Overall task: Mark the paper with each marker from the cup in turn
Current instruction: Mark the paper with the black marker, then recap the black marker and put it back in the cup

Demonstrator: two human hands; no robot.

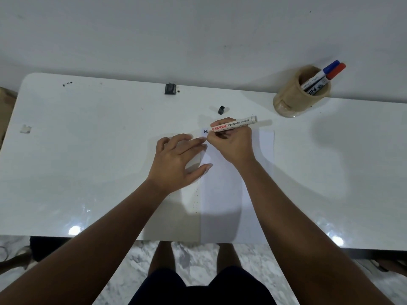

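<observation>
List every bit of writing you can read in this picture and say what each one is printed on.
"SNOWMAN" in red, on the marker held in the right hand.
"Permanent", on the same marker, after the brand; the smaller word after it is too blurred to read.
"PE", the cut-off start of a word, on a marker in the cup; the rest is hidden.
The small dark mark on the paper is no readable word.

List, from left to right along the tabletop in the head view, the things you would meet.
Scrap of tape → black clip → left hand → black cap → right hand holding the marker → cup with blue-capped and red-capped markers.
</observation>
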